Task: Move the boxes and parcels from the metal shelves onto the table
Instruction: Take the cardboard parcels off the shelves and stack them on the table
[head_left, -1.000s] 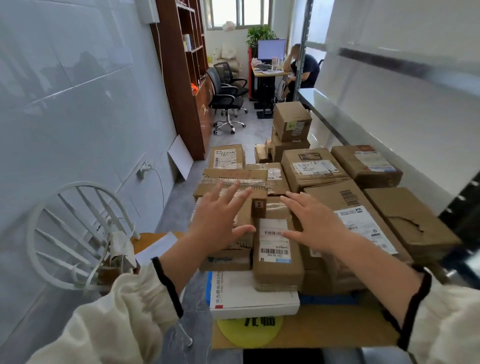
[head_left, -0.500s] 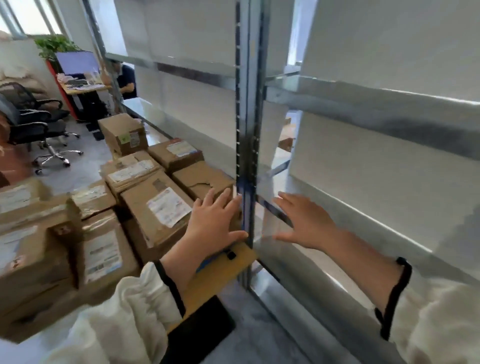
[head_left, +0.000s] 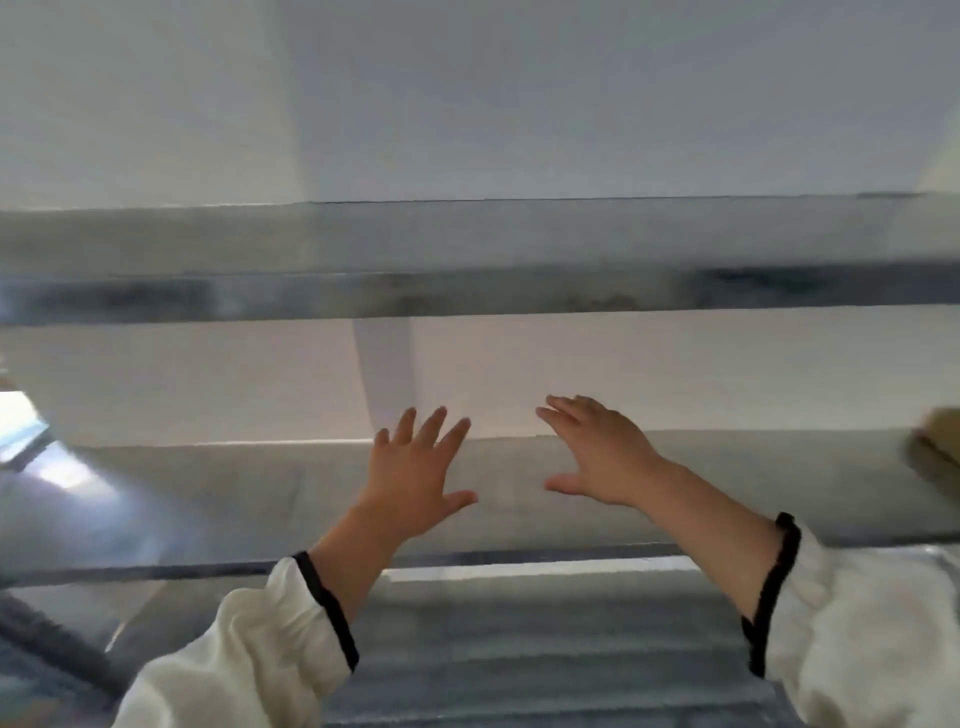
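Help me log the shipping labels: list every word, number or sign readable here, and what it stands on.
None can be read.
The metal shelves bear no lettering.
The brown parcel at the right edge is cut off and blurred; no label shows.
Left hand and right hand hold nothing.

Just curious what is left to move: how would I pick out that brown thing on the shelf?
Take the metal shelves that fill the view and find the level beneath the left hand and right hand. Follow it right to the picture's far edge, where a brown parcel lies, partly cut off. It is the only brown thing among grey metal and white wall.
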